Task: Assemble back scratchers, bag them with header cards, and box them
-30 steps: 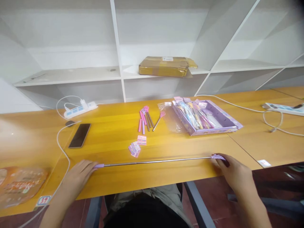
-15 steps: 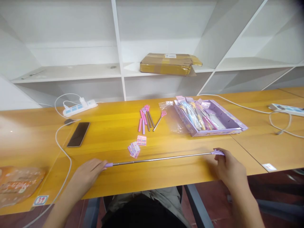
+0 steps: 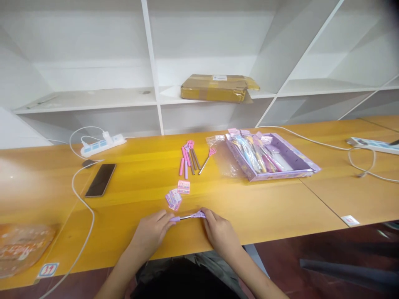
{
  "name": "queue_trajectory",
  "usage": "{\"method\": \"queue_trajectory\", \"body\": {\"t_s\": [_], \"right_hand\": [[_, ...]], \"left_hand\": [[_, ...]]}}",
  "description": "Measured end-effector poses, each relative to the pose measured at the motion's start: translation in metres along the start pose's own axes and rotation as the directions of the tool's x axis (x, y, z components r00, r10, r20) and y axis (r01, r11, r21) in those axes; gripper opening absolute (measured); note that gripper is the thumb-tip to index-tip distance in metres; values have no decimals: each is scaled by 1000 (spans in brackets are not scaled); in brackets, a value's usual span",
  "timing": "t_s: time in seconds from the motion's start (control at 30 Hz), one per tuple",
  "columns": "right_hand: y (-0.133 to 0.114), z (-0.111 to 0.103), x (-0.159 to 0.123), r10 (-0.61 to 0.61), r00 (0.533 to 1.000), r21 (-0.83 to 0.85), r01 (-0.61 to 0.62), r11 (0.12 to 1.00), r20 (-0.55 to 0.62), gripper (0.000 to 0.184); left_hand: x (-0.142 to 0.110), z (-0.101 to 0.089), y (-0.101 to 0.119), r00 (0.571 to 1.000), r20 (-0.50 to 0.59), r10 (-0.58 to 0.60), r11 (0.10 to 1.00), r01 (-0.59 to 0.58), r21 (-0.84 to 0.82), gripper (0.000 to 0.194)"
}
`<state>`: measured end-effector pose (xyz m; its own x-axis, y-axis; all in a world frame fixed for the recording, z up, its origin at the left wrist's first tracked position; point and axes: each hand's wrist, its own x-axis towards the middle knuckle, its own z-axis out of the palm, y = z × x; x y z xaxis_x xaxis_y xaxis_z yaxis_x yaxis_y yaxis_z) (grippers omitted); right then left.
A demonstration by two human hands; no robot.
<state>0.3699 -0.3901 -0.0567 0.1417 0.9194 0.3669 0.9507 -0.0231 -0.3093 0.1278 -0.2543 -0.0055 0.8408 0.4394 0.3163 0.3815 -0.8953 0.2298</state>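
Between my two hands is a purple telescopic back scratcher (image 3: 186,217), pushed together so only a short length of metal rod shows. My left hand (image 3: 153,232) is closed on its purple handle. Fingers of my right hand (image 3: 220,232) pinch the claw-shaped head. Just beyond lie small printed cards (image 3: 173,198) in pink and purple. Farther back are pink and purple handles (image 3: 183,164) and several metal rods with claw heads (image 3: 192,151); one pink-headed rod (image 3: 207,160) lies apart.
A purple cardboard tray (image 3: 299,171) holds several bagged back scratchers (image 3: 255,151), with a clear plastic bag (image 3: 222,160) beside it. Left are a phone (image 3: 101,180), a power strip (image 3: 103,145), a white cable (image 3: 92,220) and an orange package (image 3: 23,249). A cardboard box (image 3: 215,88) sits on the shelf.
My hands have come together, and the back scratcher has gone from fully drawn out to collapsed. My right hand moved left and my left hand moved right. The view shifted slightly.
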Motion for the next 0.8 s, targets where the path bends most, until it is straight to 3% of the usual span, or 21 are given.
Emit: {"method": "queue_trajectory", "body": {"t_s": [0.17,0.43,0.8], "right_hand": [[0,-7,5,0,999,128,-6,992,50,28],[2,-11,8,-19,995,159,2,987,100,31],[3,-14,8,18,991,54,-25,998,131,32]], "left_hand": [[-11,23,-11,996,57,-67,987,74,-140,32],[-8,23,-9,993,94,-79,986,91,-140,33],[-9,17,-4,999,-52,-7,1000,9,25,39]]}}
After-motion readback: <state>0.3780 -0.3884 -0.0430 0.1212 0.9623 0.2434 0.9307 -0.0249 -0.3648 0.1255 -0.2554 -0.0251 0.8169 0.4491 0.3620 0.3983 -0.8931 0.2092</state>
